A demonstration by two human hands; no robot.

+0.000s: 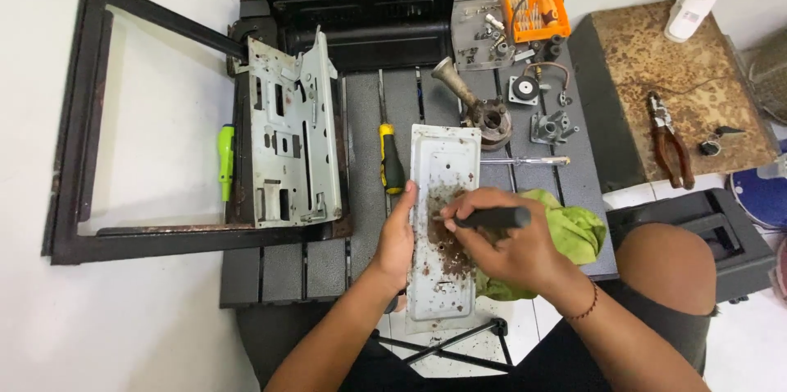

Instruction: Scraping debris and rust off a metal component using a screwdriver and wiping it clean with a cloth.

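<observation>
Here dark slatted workbench (320, 265), white floor; right hand (508, 248) gripping black-handled tool (492, 217).

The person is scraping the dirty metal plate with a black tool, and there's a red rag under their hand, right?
Not quite: the rag is green, not red. The head view shows it bunched under the right hand, which grips a black-handled tool with its tip on the rusty, crumb-covered metal plate. The left hand steadies the plate's edge.
</observation>
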